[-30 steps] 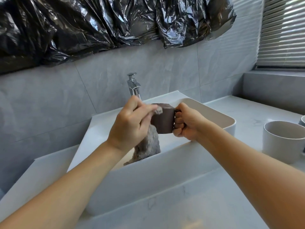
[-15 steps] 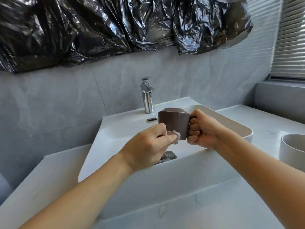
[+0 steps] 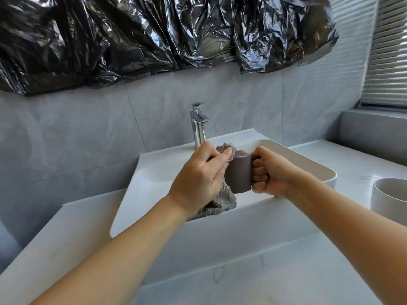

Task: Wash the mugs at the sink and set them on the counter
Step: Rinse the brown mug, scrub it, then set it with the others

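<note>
Over the white rectangular sink, your right hand is gripping the brown ceramic mug by its handle while your left hand is pinching a grey fluffy cloth against its rim. Washing is still underway; at three o'clock, a white mug is sitting on the counter.

You will find nothing to read here; no word, brand, number or sign shows on any surface in view (the wide-angle lens also softens fine detail).
</note>
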{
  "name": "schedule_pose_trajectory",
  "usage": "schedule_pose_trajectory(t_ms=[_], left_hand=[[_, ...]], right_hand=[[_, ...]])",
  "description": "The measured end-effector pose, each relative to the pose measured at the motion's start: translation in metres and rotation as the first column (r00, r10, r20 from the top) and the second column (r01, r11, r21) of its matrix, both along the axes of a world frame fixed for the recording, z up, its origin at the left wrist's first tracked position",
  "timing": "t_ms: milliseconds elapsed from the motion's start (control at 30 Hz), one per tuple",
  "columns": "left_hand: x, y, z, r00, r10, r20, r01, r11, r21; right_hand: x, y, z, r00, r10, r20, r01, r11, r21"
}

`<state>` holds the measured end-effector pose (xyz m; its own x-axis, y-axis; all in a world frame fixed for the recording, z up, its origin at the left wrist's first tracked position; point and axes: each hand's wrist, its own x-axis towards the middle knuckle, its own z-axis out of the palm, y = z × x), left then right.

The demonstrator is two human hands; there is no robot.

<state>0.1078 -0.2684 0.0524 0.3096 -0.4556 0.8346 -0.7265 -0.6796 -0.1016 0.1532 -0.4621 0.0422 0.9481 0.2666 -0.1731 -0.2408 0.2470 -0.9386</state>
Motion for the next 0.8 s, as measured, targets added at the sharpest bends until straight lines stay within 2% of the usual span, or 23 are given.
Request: schedule_pose_trajectory(t_ms=[167, 267, 433, 500, 567, 633, 800], left_hand=[[-0.005, -0.003, -0.017, 0.999, -0.039, 0.033, 0.038, 0.998, 0.044], [-0.007, 0.001, -0.017, 0.994, -0.113, 0.015, 0.111, 0.992, 0.063], [-0.016, 0.02, -0.018, 0.984, -0.178, -0.034, 0.181, 0.963, 0.202], [-0.017, 0.022, -0.012, 0.985, -0.169, -0.02, 0.17, 0.979, 0.108], [-0.013, 0.017, 0.002, 0.996, -0.088, 0.025, 0.091, 0.988, -0.128], [-0.007, 0.006, 0.019, 0.999, 0.009, 0.039, 0.004, 0.944, -0.331], [0.005, -0.016, 0.034, 0.968, -0.004, -0.252, -0.108, 0.896, -0.431]], right_hand=[[0.002, -0.003, 0.002, 1.0, 0.0, -0.027, 0.003, 0.994, 0.108], [0.0, -0.004, 0.002, 0.999, 0.029, -0.028, -0.026, 0.994, 0.104], [0.0, -0.005, 0.003, 0.999, 0.025, -0.03, -0.021, 0.992, 0.127], [0.0, -0.005, 0.003, 0.999, 0.024, -0.04, -0.019, 0.99, 0.141], [0.001, -0.006, 0.002, 0.999, 0.02, -0.05, -0.012, 0.987, 0.159], [0.0, -0.006, 0.002, 0.998, 0.032, -0.057, -0.022, 0.986, 0.165], [-0.002, -0.006, 0.004, 0.997, 0.045, -0.063, -0.036, 0.99, 0.14]])
